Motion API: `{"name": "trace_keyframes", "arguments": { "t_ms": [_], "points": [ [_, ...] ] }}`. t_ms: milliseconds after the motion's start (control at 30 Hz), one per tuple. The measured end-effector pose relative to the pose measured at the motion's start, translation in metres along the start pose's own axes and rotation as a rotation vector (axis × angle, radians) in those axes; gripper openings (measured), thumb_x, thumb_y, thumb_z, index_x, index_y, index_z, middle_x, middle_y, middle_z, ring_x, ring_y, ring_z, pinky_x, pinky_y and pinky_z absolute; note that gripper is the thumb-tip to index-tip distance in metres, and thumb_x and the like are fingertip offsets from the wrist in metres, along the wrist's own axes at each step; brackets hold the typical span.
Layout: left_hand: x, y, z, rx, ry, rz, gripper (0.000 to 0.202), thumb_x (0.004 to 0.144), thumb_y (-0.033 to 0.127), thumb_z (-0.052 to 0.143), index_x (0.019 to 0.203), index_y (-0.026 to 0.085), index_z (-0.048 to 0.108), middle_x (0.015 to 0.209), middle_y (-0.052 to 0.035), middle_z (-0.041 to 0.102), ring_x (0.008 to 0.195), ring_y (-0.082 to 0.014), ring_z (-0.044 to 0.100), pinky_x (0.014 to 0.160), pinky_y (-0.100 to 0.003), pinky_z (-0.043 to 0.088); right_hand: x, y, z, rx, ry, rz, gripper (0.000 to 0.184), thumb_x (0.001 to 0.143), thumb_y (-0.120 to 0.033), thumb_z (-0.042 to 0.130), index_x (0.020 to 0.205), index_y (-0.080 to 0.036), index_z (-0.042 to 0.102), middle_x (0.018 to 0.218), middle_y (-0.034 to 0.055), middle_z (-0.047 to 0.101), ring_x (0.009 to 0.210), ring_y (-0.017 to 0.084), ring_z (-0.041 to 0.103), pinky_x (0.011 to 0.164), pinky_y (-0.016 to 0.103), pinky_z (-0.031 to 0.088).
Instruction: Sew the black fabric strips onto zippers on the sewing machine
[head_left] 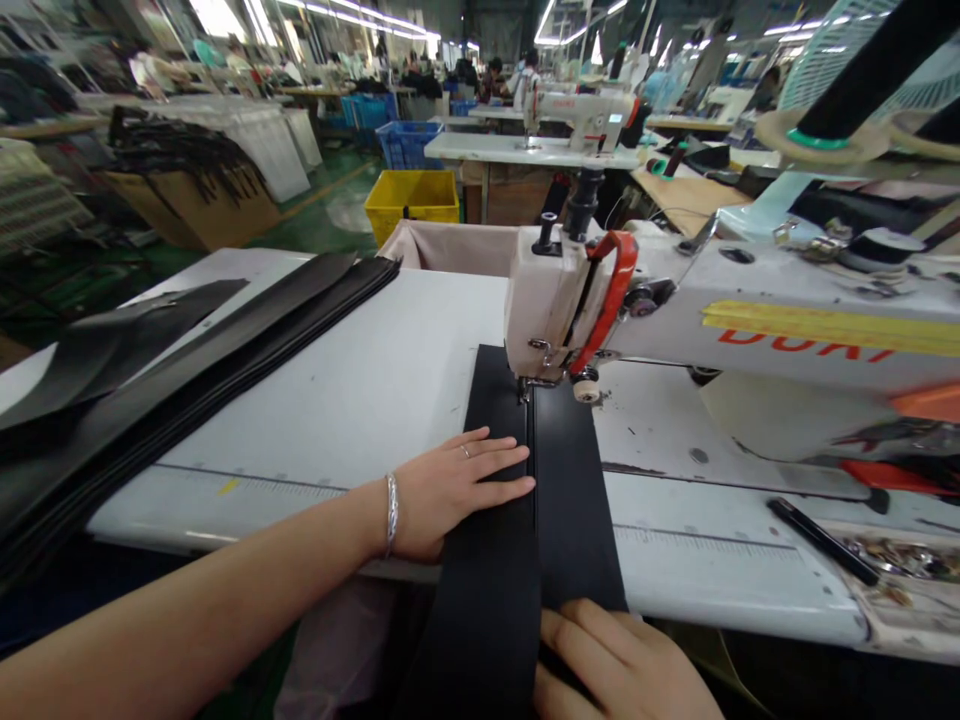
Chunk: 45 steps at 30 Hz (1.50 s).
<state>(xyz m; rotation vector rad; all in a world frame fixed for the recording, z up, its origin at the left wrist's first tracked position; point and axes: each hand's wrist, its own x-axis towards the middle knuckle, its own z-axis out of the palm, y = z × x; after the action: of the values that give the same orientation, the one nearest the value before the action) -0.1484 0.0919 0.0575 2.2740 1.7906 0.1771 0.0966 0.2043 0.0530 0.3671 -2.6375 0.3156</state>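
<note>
Two black leather-like strips lie side by side under the needle of the white sewing machine (555, 300), their edges meeting in a seam line. My left hand (461, 490) rests flat on the left strip (491, 570), fingers stretched toward the seam just in front of the presser foot (525, 390). Lower down, at the table's front edge, my right hand (615, 660) has its fingers curled over the right strip (574, 500) near the seam. The thumb of that hand is hidden. The near end of the left strip hangs off the table toward me.
A stack of black strips (225, 370) lies along the table's left side. At right are a black pen-like tool (821, 540) and a tray of small metal parts (900, 560). Beyond the table stand a yellow crate (412, 195) and another sewing machine (581, 110). People work farther back.
</note>
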Motion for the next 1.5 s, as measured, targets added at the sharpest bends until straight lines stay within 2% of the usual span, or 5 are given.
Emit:
{"name": "trace_keyframes", "arguments": {
  "t_ms": [233, 433, 833, 1067, 1500],
  "points": [
    [0.008, -0.017, -0.001, 0.018, -0.004, -0.004, 0.098, 0.064, 0.029, 0.070, 0.151, 0.022, 0.025, 0.161, -0.0120, 0.017, 0.148, -0.0290, 0.015, 0.122, -0.050, 0.009, 0.009, 0.016, -0.002, -0.027, -0.022, -0.007, 0.025, 0.094, -0.017, 0.043, 0.090, -0.023, 0.067, 0.102, 0.0028, 0.072, 0.072, 0.016, 0.061, 0.051, 0.024, 0.048],
    [0.010, -0.022, -0.001, 0.016, 0.032, 0.004, 0.095, 0.068, 0.037, 0.068, 0.151, 0.021, 0.025, 0.160, -0.0127, 0.020, 0.147, -0.0309, 0.018, 0.122, -0.050, 0.009, 0.007, 0.026, 0.003, -0.002, -0.117, 0.067, 0.029, 0.093, -0.046, 0.053, 0.100, -0.022, 0.068, 0.116, 0.0079, 0.068, 0.082, 0.020, 0.063, 0.058, 0.027, 0.056],
    [0.011, -0.025, -0.002, -0.005, 0.056, -0.020, 0.094, 0.068, 0.039, 0.068, 0.151, 0.021, 0.025, 0.158, -0.0118, 0.024, 0.146, -0.0311, 0.021, 0.123, -0.050, 0.008, 0.015, 0.040, 0.009, 0.033, -0.099, 0.103, 0.021, 0.095, -0.022, 0.045, 0.101, -0.022, 0.065, 0.103, 0.0045, 0.067, 0.079, 0.020, 0.058, 0.058, 0.028, 0.054],
    [0.012, -0.025, -0.002, 0.018, 0.042, -0.025, 0.093, 0.070, 0.039, 0.065, 0.151, 0.020, 0.024, 0.159, -0.0122, 0.024, 0.147, -0.0288, 0.020, 0.123, -0.049, 0.009, 0.019, 0.043, 0.009, 0.068, -0.118, 0.163, 0.018, 0.087, -0.019, 0.053, 0.100, -0.023, 0.064, 0.102, 0.0029, 0.065, 0.085, 0.020, 0.058, 0.064, 0.029, 0.053],
    [0.013, -0.032, 0.002, -0.004, 0.105, -0.042, 0.088, 0.075, 0.033, 0.061, 0.152, 0.017, 0.021, 0.157, -0.0123, 0.027, 0.145, -0.0273, 0.023, 0.123, -0.048, 0.011, 0.025, 0.050, 0.010, 0.166, -0.142, 0.218, 0.021, 0.087, -0.013, 0.053, 0.099, -0.023, 0.066, 0.106, 0.0032, 0.065, 0.093, 0.020, 0.057, 0.073, 0.031, 0.052]
  ]
}}
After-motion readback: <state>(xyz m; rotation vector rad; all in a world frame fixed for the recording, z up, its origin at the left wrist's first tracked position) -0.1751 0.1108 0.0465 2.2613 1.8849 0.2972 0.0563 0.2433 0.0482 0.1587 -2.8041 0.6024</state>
